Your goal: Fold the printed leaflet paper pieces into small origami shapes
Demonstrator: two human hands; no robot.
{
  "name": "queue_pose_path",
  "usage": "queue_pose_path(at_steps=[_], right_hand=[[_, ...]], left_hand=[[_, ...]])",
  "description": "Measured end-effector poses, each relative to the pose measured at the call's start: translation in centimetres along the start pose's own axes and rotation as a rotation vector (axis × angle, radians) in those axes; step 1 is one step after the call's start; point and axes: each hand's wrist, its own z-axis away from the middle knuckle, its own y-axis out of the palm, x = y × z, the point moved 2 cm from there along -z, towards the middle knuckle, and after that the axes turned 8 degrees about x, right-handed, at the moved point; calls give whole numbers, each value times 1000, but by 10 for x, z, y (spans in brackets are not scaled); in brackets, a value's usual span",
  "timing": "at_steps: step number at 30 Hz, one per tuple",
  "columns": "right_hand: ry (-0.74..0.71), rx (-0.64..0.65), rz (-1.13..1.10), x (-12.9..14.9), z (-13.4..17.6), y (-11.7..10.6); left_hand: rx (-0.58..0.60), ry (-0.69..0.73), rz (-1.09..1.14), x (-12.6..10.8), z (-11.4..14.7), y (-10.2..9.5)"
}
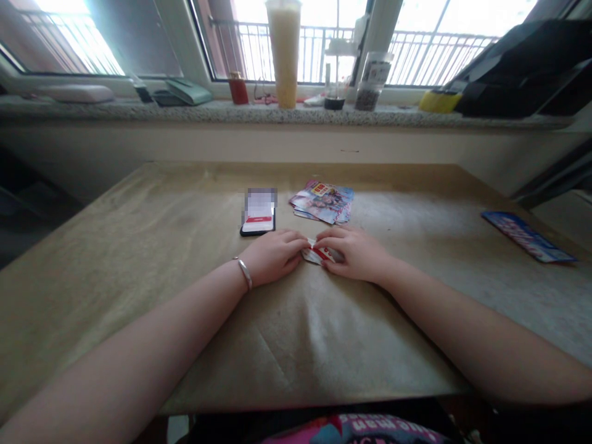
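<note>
A small folded piece of white paper with red print (318,254) lies on the table between my hands. My left hand (274,254), with a silver bangle on its wrist, has its fingertips closed on the paper's left end. On the right end, my right hand (354,251) curls its thumb and fingers round the paper. The fingers cover parts of both ends. Just beyond my hands lie a phone (258,229) with a lit, partly blurred screen and a loose pile of colourful printed sheets (324,202).
The table (185,203) has a brownish cover. A flat blue printed packet (527,236) rests near its right edge. On the stone windowsill (231,113) stand a tall cup of yellowish drink (284,58), a red container (238,89), a clear container (372,80) and a black bag (518,74).
</note>
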Motion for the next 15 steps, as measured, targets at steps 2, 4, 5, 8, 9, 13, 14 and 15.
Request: queue_pose_path(at_steps=[2, 4, 5, 8, 9, 13, 14, 15], right_hand=[[-16, -2, -21, 2, 0, 0], [-3, -5, -24, 5, -1, 1], [9, -6, -18, 6, -1, 1], [26, 11, 11, 5, -2, 1], [23, 21, 17, 3, -3, 1], [11, 40, 9, -3, -2, 0], [19, 37, 10, -3, -2, -1], [34, 32, 14, -3, -2, -1]], left_hand=[[-16, -7, -53, -1, 0, -1], [-33, -18, -85, -2, 0, -1], [-37, -28, -93, -2, 0, 0], [-36, -68, -112, -3, 0, 0], [-26, -84, -122, -3, 0, -1], [51, -171, -194, -4, 0, -5], [65, -188, -215, -5, 0, -5], [71, -199, -230, -6, 0, -6]])
